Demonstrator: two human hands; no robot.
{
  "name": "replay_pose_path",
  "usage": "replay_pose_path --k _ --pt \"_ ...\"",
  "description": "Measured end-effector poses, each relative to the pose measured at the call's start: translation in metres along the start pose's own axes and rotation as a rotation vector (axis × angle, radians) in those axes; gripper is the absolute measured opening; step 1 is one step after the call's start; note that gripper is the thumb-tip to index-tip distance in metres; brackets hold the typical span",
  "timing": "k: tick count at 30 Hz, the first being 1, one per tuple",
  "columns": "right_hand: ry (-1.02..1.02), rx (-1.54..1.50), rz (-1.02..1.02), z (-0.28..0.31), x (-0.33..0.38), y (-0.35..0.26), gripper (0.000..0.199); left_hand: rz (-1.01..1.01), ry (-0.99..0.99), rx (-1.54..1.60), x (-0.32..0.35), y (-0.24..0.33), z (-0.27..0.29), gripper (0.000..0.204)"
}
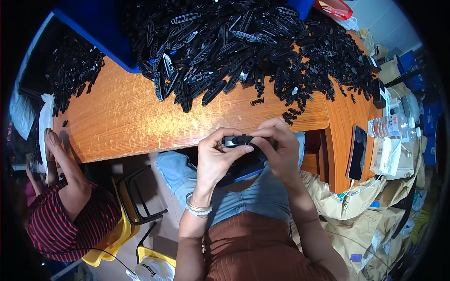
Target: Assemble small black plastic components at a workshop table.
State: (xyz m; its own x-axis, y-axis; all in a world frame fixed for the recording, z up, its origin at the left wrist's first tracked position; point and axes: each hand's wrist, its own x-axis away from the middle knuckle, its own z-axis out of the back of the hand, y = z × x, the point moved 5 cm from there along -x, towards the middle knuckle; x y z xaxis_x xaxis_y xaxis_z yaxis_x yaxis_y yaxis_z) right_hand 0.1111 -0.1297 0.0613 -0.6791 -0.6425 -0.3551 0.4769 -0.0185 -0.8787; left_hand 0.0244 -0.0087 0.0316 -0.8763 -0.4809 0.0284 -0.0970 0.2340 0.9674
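Observation:
Just off the table's front edge, both hands meet over my lap on a small black plastic part (241, 140) with a pale grey, shiny end. My left hand (213, 157) pinches it between thumb and fingers from the left. From the right, the thumb and bent fingers of my right hand (280, 145) press on its other end and partly cover it. Under the hands, a dark blue container (243, 169) rests on my lap, mostly hidden. Beyond them, a big heap of long black plastic parts (206, 51) covers the back of the wooden table (131, 112).
Smaller black clips (323, 56) are heaped at the right. A blue bin (101, 33) tilts at the back left. A phone (357, 152) with a cable and water bottles (391, 127) stand right. At the left, a person in a striped top (70, 220) works near yellow chairs (112, 239).

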Motion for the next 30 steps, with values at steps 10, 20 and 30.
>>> replay_pose_path --k 10,20,30 --pt "0.049 0.482 0.329 0.002 0.003 -0.014 0.013 0.086 0.008 0.031 0.004 -0.004 0.000 0.023" --pt "-0.177 -0.300 -0.396 -0.005 0.023 0.042 0.027 0.059 -0.113 -0.147 0.003 -0.005 0.003 0.015" --pt "-0.193 0.050 -0.205 -0.005 0.000 0.049 0.014 -0.614 0.414 -1.299 -0.051 0.017 0.031 0.018"
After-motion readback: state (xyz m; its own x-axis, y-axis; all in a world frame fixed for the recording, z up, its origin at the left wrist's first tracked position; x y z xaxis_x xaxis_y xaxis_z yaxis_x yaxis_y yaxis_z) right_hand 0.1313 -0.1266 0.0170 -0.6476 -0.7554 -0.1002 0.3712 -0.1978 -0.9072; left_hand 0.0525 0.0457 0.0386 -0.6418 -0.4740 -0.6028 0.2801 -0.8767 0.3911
